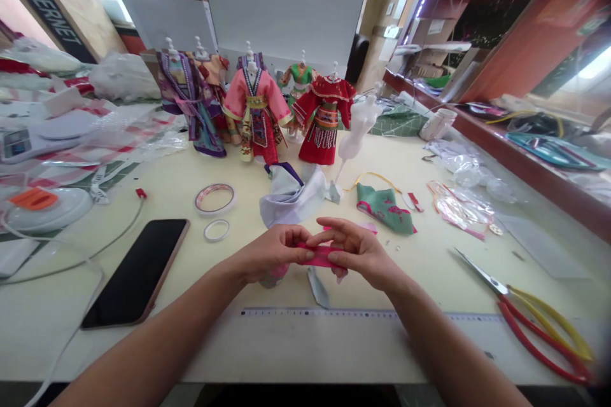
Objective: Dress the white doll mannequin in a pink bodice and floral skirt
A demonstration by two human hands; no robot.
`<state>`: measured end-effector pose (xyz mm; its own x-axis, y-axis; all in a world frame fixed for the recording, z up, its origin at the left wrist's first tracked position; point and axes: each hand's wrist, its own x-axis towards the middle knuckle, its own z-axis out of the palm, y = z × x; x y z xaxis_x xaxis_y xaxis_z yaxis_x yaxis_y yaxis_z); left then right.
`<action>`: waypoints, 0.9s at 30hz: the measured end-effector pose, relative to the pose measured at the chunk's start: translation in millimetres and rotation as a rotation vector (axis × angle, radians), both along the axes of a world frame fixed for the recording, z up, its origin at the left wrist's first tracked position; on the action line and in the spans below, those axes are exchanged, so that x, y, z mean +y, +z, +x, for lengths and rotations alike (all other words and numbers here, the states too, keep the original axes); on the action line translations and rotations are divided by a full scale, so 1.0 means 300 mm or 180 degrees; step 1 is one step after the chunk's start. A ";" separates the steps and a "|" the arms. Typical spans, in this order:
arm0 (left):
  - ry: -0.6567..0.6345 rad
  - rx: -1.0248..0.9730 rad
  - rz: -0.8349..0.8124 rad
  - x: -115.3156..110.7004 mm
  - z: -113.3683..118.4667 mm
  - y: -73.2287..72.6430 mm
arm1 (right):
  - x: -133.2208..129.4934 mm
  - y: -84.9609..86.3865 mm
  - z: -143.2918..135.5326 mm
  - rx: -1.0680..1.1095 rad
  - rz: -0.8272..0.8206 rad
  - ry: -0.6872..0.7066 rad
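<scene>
A narrow strip of bright pink fabric is stretched between my two hands above the table. My left hand pinches its left end between thumb and fingers. At the other end, my right hand has its thumb on the strip, with the fingers curled behind it. Pale grey-lilac cloth lies just beyond my hands. Under them is a small grey cloth piece. A green piece of fabric with pink pattern rests to the right, beside a yellow cord.
Scissors with red and yellow handles lie open at right. A ruler runs along the front. Left are a phone and tape rolls. Dressed miniature mannequins and a bare white one stand behind.
</scene>
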<state>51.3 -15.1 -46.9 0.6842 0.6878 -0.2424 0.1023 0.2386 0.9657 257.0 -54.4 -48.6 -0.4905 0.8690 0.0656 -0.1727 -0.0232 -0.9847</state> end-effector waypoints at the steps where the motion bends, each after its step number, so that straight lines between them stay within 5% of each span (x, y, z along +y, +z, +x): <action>1: 0.0044 0.0103 0.0006 0.007 -0.010 0.004 | 0.000 0.002 -0.001 -0.0044 0.0042 -0.0073; 19: 0.0932 0.0360 0.0530 0.072 -0.092 0.075 | 0.045 -0.037 0.052 -0.0949 0.0118 -0.1290; 27: 0.1349 -0.0199 0.0368 0.100 -0.144 0.087 | 0.038 -0.063 0.017 -0.0850 0.0045 -0.1104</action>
<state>8.1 14.9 -20.7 0.3468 0.9309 -0.1145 -0.0407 0.1369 0.9897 262.2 -43.1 -67.4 -0.1711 0.9852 -0.0107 0.0929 0.0053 -0.9957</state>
